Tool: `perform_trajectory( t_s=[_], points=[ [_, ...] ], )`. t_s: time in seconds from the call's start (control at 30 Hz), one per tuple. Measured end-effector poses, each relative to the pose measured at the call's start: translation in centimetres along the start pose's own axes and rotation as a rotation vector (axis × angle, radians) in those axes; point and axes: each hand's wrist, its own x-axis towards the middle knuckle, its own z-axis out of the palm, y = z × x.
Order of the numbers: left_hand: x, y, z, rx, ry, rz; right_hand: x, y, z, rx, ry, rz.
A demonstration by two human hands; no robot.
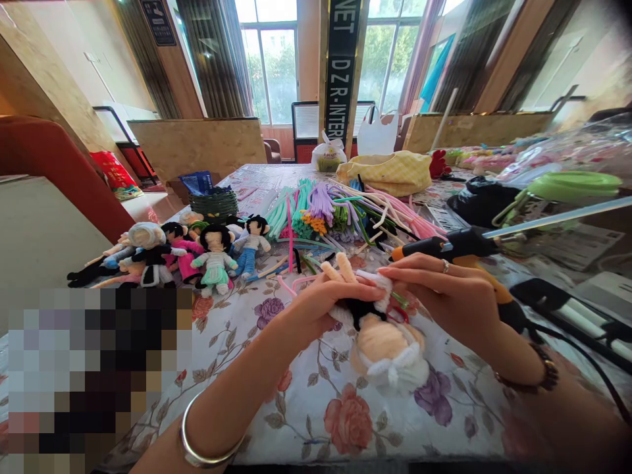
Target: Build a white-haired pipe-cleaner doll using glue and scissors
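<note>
Over a floral tablecloth (320, 401) both hands hold a half-made chenille doll (388, 345), upside down, its peach head and white hair toward me and peach legs pointing away. My left hand (323, 306) is wrapped round the doll's black-and-white body. My right hand (447, 296), with a ring, pinches the white trim at the doll's waist. A black and orange glue gun (444, 247) with a clear glue stick stands just behind my right hand; its cord runs off to the right.
Several finished dolls (197, 253) lie in a row at the left. A heap of coloured pipe cleaners (336, 210) is at the middle, a dark basket (213, 203) behind the dolls, a yellow checked bag (390, 172) farther back, bags and a green lid (573, 185) at the right.
</note>
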Motion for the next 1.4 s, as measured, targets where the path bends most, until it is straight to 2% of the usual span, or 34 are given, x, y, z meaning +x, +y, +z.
perform_trajectory(
  t_s=[0.1, 0.3, 0.43, 0.57, 0.67, 0.77, 0.93, 1.03, 1.23, 1.4],
  points=[
    [-0.1, 0.2, 0.3, -0.023, -0.010, -0.027, 0.1, -0.1, 0.0, 0.009, -0.006, 0.039],
    [-0.1, 0.1, 0.3, 0.002, -0.002, -0.063, 0.4, -0.4, 0.2, 0.007, 0.055, -0.017],
    [0.1, -0.1, 0.1, 0.017, 0.008, -0.022, 0.4, -0.4, 0.3, 0.033, 0.059, -0.036],
    [0.3, -0.1, -0.2, 0.091, 0.041, 0.068, 0.3, -0.2, 0.2, 0.044, 0.014, 0.067],
    [0.3, -0.1, -0.3, 0.142, 0.044, 0.083, 0.4, 0.0, 0.0, 0.064, -0.017, 0.118],
    [0.1, -0.1, -0.3, 0.160, -0.013, 0.056, 0.6, 0.3, -0.2, 0.133, -0.043, 0.132],
    [-0.1, 0.0, -0.3, 0.184, -0.097, -0.037, 1.0, 0.5, -0.4, 0.356, -0.223, 0.110],
    [-0.2, 0.1, -0.3, 0.176, -0.126, -0.048, 1.1, 0.5, -0.5, 0.426, -0.277, 0.109],
    [-0.3, 0.2, 0.0, 0.160, -0.129, -0.048, 1.0, 0.5, -0.7, 0.427, -0.334, 0.128],
    [-0.2, 0.0, -0.2, 0.207, -0.084, -0.032, 0.7, 0.3, -0.6, 0.334, -0.325, 0.263]
  ],
)
